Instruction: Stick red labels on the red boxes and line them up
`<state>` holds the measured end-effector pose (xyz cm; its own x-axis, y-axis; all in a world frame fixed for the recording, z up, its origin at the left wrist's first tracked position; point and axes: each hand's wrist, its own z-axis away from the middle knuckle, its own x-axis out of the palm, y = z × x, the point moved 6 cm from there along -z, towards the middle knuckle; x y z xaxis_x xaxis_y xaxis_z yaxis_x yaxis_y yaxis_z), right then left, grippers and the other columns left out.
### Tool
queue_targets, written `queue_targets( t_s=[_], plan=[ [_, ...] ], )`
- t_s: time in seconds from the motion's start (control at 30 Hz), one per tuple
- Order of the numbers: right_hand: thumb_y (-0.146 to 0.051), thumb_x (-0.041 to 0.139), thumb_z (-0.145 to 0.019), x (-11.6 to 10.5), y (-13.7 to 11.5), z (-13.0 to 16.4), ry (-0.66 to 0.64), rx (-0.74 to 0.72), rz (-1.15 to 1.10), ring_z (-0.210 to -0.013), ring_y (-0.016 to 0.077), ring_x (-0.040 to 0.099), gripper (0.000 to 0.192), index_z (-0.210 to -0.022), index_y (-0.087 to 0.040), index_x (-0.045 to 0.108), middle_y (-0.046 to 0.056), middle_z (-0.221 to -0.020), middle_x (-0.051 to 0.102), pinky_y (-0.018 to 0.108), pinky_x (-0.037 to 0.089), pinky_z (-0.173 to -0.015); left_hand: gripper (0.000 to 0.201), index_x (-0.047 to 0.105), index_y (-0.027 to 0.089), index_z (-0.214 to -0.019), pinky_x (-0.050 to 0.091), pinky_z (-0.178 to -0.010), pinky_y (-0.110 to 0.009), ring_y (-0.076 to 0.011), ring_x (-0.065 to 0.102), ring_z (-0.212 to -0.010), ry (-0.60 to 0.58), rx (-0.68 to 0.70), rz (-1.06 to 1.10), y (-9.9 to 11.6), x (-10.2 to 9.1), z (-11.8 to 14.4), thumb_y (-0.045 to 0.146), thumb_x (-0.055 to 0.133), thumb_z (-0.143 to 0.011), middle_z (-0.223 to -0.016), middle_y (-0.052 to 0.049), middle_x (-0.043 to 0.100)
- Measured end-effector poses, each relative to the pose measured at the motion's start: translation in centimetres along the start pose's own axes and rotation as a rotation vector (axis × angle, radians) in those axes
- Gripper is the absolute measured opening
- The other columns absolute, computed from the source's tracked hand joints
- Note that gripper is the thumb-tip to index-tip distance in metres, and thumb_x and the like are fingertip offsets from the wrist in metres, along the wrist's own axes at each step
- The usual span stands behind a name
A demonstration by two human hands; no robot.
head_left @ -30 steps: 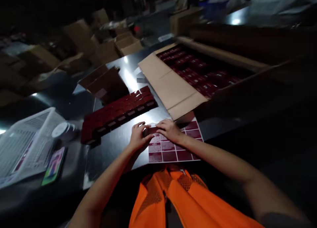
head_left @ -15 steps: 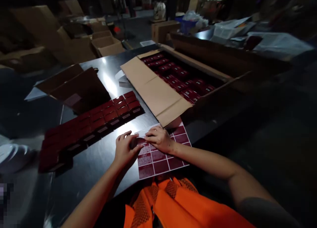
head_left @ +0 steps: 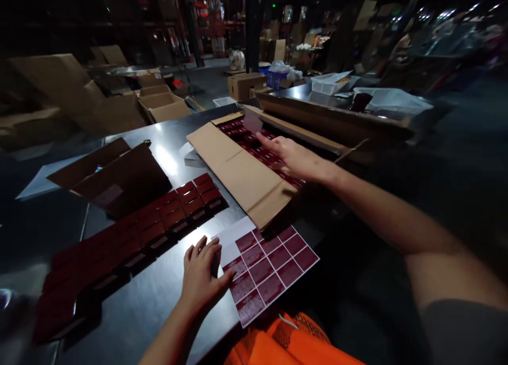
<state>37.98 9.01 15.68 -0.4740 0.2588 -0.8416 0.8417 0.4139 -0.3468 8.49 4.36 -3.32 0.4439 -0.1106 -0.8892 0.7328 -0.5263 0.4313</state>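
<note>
My left hand (head_left: 200, 272) rests palm down on the metal table, fingers apart, its thumb over the left edge of a label sheet (head_left: 278, 263). The sheet carries rows of dark red labels, with a bare white patch at its upper left. My right hand (head_left: 296, 157) reaches over an open carton (head_left: 234, 166) filled with small dark red boxes (head_left: 238, 134). At its outstretched index fingertip is a pale, blurred label (head_left: 252, 120); the thumb's grip on it is hidden. Left of the sheet, a row of dark red boxes (head_left: 148, 228) stands on the table.
A smaller open cardboard box (head_left: 123, 182) sits behind the row of boxes. The carton's near flap overhangs the sheet's top edge. White baskets (head_left: 329, 84) stand at the back right, and more cardboard boxes (head_left: 169, 108) lie beyond the table.
My right hand has left the label sheet and moved up and forward over the carton, with a label at its fingertip. The sheet is turned and my left hand's fingers have spread.
</note>
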Motion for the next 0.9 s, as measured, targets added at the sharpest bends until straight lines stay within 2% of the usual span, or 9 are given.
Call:
queue_targets(
  t_s=[0.07, 0.2, 0.37, 0.43, 0.53, 0.6, 0.67, 0.77, 0.9],
  plan=[
    [-0.009, 0.082, -0.074, -1.4, 5.7, -2.9, -0.152, 0.184, 0.182, -0.103, 0.0272, 0.065, 0.088, -0.152, -0.021, 0.042, 0.011, -0.116, 0.065, 0.042, 0.05, -0.098, 0.053, 0.063, 0.024, -0.117, 0.029, -0.112, -0.062, -0.0397, 0.042, -0.14, -0.009, 0.0, 0.007, 0.1, 0.0, -0.2, 0.048, 0.076, -0.071, -0.139, -0.008, 0.062],
    [-0.014, 0.086, -0.071, -0.9, 13.7, -3.9, -0.272, 0.467, 0.278, -0.076, 0.0264, 0.069, 0.083, -0.143, -0.001, 0.048, 0.013, -0.085, 0.071, 0.042, 0.057, -0.078, 0.054, 0.063, 0.023, -0.117, 0.026, -0.114, -0.066, -0.0408, 0.04, -0.141, -0.023, -0.009, 0.04, 0.1, -0.1, -0.3, 0.046, 0.078, -0.07, -0.14, -0.009, 0.061],
    [-0.031, 0.073, -0.091, 0.5, 16.3, -1.7, -0.218, 0.662, 0.346, -0.097, 0.0254, 0.068, 0.053, -0.137, -0.014, 0.053, 0.014, -0.117, 0.065, 0.047, 0.057, -0.088, 0.059, 0.062, 0.022, -0.12, 0.021, -0.115, -0.068, -0.0426, 0.037, -0.143, -0.047, -0.003, 0.083, 0.0, 0.0, -0.3, 0.049, 0.077, -0.071, -0.143, -0.011, 0.059],
    [-0.024, 0.083, -0.079, 0.3, 15.9, -1.6, -0.2, 0.688, 0.362, -0.107, 0.0334, 0.065, 0.075, -0.144, -0.014, 0.046, 0.02, -0.128, 0.058, 0.053, 0.054, -0.092, 0.058, 0.061, 0.022, -0.12, 0.02, -0.115, -0.069, -0.0433, 0.036, -0.144, -0.052, 0.0, 0.091, 0.0, -0.1, -0.3, 0.05, 0.077, -0.071, -0.144, -0.012, 0.058],
    [-0.005, 0.091, -0.055, -0.4, 13.4, -2.5, -0.179, 0.608, 0.344, -0.111, 0.042, 0.063, 0.124, -0.157, -0.011, 0.021, 0.025, -0.129, 0.056, 0.054, 0.052, -0.095, 0.058, 0.059, 0.021, -0.122, 0.017, -0.115, -0.07, -0.0441, 0.035, -0.144, -0.048, -0.003, 0.086, -0.1, 0.1, -0.2, 0.049, 0.075, -0.073, -0.144, -0.012, 0.058],
    [-0.007, 0.089, -0.057, -0.7, 10.0, -3.3, -0.057, 0.476, 0.173, -0.111, 0.0361, 0.064, 0.131, -0.159, -0.014, 0.006, 0.02, -0.125, 0.06, 0.048, 0.052, -0.096, 0.062, 0.054, 0.019, -0.129, 0.017, -0.114, -0.071, -0.0446, 0.035, -0.144, -0.012, -0.021, 0.07, -0.2, 0.1, -0.2, 0.046, 0.072, -0.076, -0.142, -0.014, 0.058],
    [-0.017, 0.087, -0.063, -0.2, 5.8, -3.6, 0.07, 0.34, -0.204, -0.109, 0.0281, 0.066, 0.129, -0.157, -0.017, -0.003, 0.014, -0.12, 0.064, 0.041, 0.054, -0.092, 0.067, 0.048, 0.016, -0.136, 0.019, -0.113, -0.071, -0.0449, 0.036, -0.143, 0.058, -0.034, 0.056, -0.5, -0.1, -0.1, 0.043, 0.07, -0.079, -0.141, -0.017, 0.058],
    [-0.026, 0.091, -0.059, 3.6, -0.8, -3.2, 0.004, 0.218, -0.878, -0.109, 0.023, 0.067, 0.136, -0.153, -0.024, -0.007, 0.009, -0.116, 0.067, 0.036, 0.056, -0.09, 0.066, 0.045, 0.017, -0.139, 0.025, -0.113, -0.065, -0.0415, 0.043, -0.14, 0.232, 0.03, 0.048, -0.4, -1.7, 0.3, 0.041, 0.069, -0.082, -0.141, -0.019, 0.057],
    [-0.032, 0.097, -0.056, 10.3, -8.2, -1.2, -0.237, 0.167, -1.393, -0.107, 0.0223, 0.069, 0.13, -0.149, -0.032, 0.005, 0.009, -0.117, 0.069, 0.038, 0.057, -0.089, 0.075, 0.046, 0.02, -0.137, 0.037, -0.111, -0.052, -0.0348, 0.053, -0.13, 0.602, 0.073, 0.119, -1.2, -6.6, 1.9, 0.054, 0.075, -0.077, -0.136, -0.017, 0.058]
  ],
)
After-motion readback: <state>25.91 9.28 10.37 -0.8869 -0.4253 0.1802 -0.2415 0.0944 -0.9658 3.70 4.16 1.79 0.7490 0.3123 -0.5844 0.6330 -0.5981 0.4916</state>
